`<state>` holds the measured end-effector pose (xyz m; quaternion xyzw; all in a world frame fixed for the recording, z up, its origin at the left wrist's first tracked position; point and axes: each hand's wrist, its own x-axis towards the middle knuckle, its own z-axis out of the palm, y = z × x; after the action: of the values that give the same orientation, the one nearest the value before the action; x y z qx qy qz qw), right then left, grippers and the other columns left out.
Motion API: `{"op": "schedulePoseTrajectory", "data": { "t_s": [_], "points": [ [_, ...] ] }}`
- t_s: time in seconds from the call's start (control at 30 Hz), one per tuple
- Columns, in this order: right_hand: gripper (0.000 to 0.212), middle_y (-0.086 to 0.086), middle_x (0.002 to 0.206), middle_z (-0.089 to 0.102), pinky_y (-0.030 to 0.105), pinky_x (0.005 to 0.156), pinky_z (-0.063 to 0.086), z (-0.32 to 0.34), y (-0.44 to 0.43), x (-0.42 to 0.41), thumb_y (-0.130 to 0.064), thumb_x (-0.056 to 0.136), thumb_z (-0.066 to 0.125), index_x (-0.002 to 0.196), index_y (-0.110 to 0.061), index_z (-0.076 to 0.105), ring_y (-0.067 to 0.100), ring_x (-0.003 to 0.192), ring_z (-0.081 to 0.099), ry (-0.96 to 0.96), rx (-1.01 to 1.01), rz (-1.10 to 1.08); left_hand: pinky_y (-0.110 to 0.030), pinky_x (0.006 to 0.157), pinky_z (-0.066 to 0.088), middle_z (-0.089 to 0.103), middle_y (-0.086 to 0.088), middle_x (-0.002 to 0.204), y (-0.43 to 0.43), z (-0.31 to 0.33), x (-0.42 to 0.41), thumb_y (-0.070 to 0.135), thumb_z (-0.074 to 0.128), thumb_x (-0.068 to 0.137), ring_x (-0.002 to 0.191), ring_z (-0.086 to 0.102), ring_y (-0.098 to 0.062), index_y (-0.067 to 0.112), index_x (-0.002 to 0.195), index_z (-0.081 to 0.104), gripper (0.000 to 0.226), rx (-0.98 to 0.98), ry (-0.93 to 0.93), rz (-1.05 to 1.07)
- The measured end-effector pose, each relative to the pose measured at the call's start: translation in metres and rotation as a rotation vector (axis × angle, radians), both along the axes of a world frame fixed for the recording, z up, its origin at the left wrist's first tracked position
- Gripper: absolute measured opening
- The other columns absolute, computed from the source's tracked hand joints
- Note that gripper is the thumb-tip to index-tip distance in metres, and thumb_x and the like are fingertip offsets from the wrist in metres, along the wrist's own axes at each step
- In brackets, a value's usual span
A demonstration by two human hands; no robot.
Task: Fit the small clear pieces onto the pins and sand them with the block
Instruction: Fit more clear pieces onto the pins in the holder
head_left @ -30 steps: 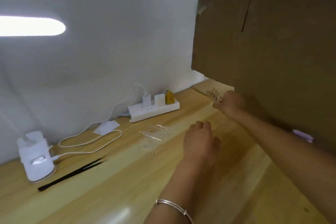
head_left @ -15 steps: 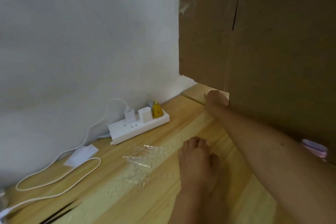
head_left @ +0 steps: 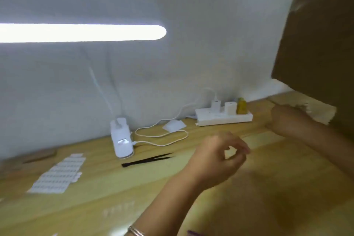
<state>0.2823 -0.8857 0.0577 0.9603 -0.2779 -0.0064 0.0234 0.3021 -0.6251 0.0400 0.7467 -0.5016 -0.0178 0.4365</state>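
Power strip (head_left: 224, 119) by the wall; lamp base (head_left: 122, 143) leftward; black tweezers (head_left: 147, 160), perhaps, near it.

The pale wooden table (head_left: 191, 189) carries black tweezers (head_left: 147, 160) just left of the left hand (head_left: 218, 157). Further left stand a white lamp base (head_left: 122, 142) and a white gridded sheet (head_left: 57, 174). A white power strip (head_left: 224, 117) lies just left of the right hand (head_left: 285, 120), and beyond the left hand are a looped white cable (head_left: 162, 138) and a white paper square (head_left: 174, 125).
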Motion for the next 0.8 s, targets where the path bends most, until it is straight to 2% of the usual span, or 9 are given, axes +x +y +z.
{"op": "schedulePoseTrajectory", "data": {
  "t_s": [0.07, 0.13, 0.2, 0.27, 0.37, 0.5, 0.6, 0.7, 0.8],
  "points": [
    [0.020, -0.009, 0.072, 0.049, 0.029, 0.056, 0.042, 0.010, 0.048, 0.010, -0.036, 0.090, 0.066, 0.088, -0.016, 0.065, 0.009, 0.064, 0.053, -0.064, 0.009, 0.205, -0.026, 0.075, 0.047, 0.070, 0.003, 0.089, 0.064, 0.010, -0.005, 0.011, 0.062, 0.088, 0.083, 0.060, -0.007, 0.015, 0.091, 0.074, 0.013, -0.052, -0.032, 0.120],
    [0.042, -0.005, 0.060, 0.058, 0.034, 0.057, 0.047, 0.020, 0.111, 0.024, -0.060, 0.085, 0.062, 0.069, -0.022, 0.068, 0.008, 0.054, 0.057, -0.028, 0.016, 0.424, -0.027, 0.076, 0.046, 0.068, 0.001, 0.087, 0.136, 0.011, -0.010, 0.010, 0.063, 0.088, 0.082, 0.058, -0.008, 0.012, 0.090, 0.073, 0.010, -0.048, -0.065, 0.281],
    [0.052, -0.026, 0.062, 0.065, 0.029, 0.059, 0.054, 0.032, 0.178, 0.035, -0.087, 0.072, 0.047, 0.076, -0.041, 0.072, -0.005, 0.060, 0.063, -0.045, 0.110, 0.679, -0.031, 0.083, 0.047, 0.068, 0.000, 0.092, 0.212, 0.011, -0.018, 0.013, 0.063, 0.089, 0.091, 0.060, -0.013, 0.013, 0.092, 0.073, 0.010, 0.038, -0.091, 0.490],
    [0.052, -0.041, 0.075, 0.065, 0.017, 0.061, 0.054, 0.044, 0.251, 0.043, -0.098, 0.060, 0.041, 0.092, -0.065, 0.066, -0.016, 0.069, 0.064, -0.064, 0.278, 0.887, -0.031, 0.089, 0.046, 0.069, 0.001, 0.098, 0.288, 0.008, -0.029, 0.015, 0.062, 0.089, 0.099, 0.060, -0.013, 0.015, 0.093, 0.073, 0.011, 0.099, -0.094, 0.710],
    [0.047, -0.034, 0.089, 0.071, 0.009, 0.064, 0.054, 0.065, 0.372, 0.045, -0.090, 0.067, 0.053, 0.101, -0.061, 0.067, -0.011, 0.078, 0.069, -0.028, 0.566, 1.170, -0.029, 0.089, 0.046, 0.065, 0.005, 0.102, 0.390, 0.000, -0.057, 0.020, 0.059, 0.091, 0.101, 0.056, -0.010, 0.019, 0.096, 0.071, 0.014, 0.218, -0.118, 1.039],
    [0.022, -0.024, 0.099, 0.073, 0.009, 0.077, 0.052, 0.064, 0.534, 0.043, -0.063, 0.086, 0.062, 0.097, -0.046, 0.070, -0.013, 0.088, 0.066, 0.080, 0.641, 1.505, -0.027, 0.094, 0.043, 0.058, 0.007, 0.112, 0.478, -0.022, -0.097, 0.028, 0.048, 0.094, 0.110, 0.047, -0.010, 0.022, 0.106, 0.067, 0.024, 0.512, -0.156, 1.199],
    [0.021, -0.010, 0.110, 0.071, 0.023, 0.091, 0.052, 0.027, 0.630, 0.055, -0.034, 0.094, 0.067, 0.113, -0.024, 0.070, 0.001, 0.099, 0.066, 0.140, 0.594, 1.571, -0.029, 0.098, 0.041, 0.057, 0.003, 0.115, 0.511, -0.037, -0.114, 0.027, 0.048, 0.091, 0.113, 0.046, -0.015, 0.019, 0.104, 0.066, 0.024, 0.657, -0.139, 1.238],
    [0.036, 0.001, 0.126, 0.065, 0.024, 0.092, 0.048, -0.013, 0.705, 0.060, -0.027, 0.095, 0.068, 0.127, -0.013, 0.064, 0.017, 0.109, 0.064, 0.205, 0.578, 1.569, -0.031, 0.098, 0.040, 0.054, 0.001, 0.113, 0.530, -0.045, -0.121, 0.029, 0.049, 0.092, 0.116, 0.044, -0.018, 0.018, 0.099, 0.063, 0.019, 0.693, -0.085, 1.319],
    [0.040, 0.005, 0.127, 0.065, 0.025, 0.089, 0.045, -0.039, 0.752, 0.065, -0.024, 0.090, 0.074, 0.127, -0.010, 0.065, 0.018, 0.109, 0.061, 0.210, 0.706, 1.536, -0.032, 0.094, 0.041, 0.055, 0.000, 0.113, 0.547, -0.048, -0.119, 0.024, 0.046, 0.096, 0.115, 0.047, -0.018, 0.017, 0.104, 0.061, 0.019, 0.730, -0.023, 1.399]
  ]
}}
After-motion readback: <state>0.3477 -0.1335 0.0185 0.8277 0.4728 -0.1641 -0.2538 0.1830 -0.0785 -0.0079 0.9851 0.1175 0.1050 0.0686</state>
